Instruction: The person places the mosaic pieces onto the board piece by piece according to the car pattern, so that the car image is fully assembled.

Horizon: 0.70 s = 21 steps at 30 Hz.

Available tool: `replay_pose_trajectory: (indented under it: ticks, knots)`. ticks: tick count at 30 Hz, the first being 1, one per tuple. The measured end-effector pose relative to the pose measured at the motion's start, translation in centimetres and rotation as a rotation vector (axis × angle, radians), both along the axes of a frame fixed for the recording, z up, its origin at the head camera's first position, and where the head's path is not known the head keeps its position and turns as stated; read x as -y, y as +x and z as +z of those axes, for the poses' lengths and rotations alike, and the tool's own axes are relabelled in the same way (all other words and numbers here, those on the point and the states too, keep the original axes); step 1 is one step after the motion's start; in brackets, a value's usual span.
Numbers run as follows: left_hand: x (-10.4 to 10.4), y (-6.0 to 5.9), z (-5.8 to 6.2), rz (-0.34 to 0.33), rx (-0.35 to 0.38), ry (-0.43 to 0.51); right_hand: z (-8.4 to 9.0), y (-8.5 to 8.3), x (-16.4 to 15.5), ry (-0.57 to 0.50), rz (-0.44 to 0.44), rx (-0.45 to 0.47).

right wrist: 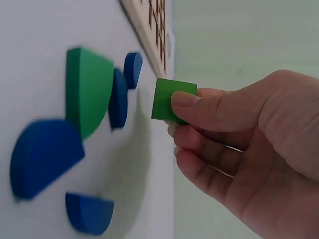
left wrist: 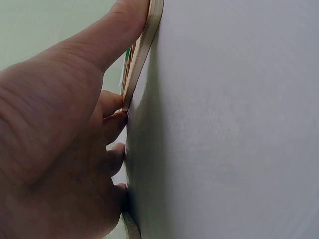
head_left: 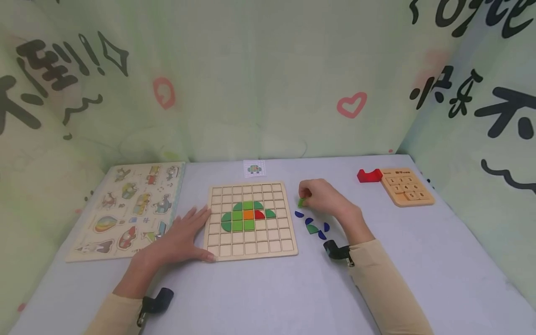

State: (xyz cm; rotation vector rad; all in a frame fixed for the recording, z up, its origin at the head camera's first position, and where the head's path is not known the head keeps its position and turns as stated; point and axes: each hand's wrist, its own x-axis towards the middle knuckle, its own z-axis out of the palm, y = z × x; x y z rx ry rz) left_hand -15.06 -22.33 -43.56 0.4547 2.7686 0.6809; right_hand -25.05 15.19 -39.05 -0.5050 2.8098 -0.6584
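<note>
with our right hand [head_left: 324, 197] we pinch a green square tile [right wrist: 163, 99] just right of the wooden grid board [head_left: 274, 245], on the far side of the blue half-round pieces [head_left: 321, 235]. our left hand [head_left: 177, 239], fingers extended and thumb spread, touches the board's left edge.

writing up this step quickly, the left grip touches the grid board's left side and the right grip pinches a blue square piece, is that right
Not quite: the square piece in the right grip is green, not blue, as the right wrist view shows. The right grip does pinch it, and the left grip does touch the left side of the grid board.
</note>
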Motion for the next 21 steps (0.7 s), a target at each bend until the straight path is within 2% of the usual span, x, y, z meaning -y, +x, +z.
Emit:
replay_pose_trajectory:
  ticks: [14, 21]
  knots:
    - [0.0, 0.1, -0.3, 0.011, 0.0, 0.008, -0.2, 1.3, 3.9, -0.152, 0.143, 0.067]
    - [0.0, -0.2, -0.4, 0.004, -0.007, -0.003, -0.3, 2.2, 5.8, -0.211, 0.181, 0.095]
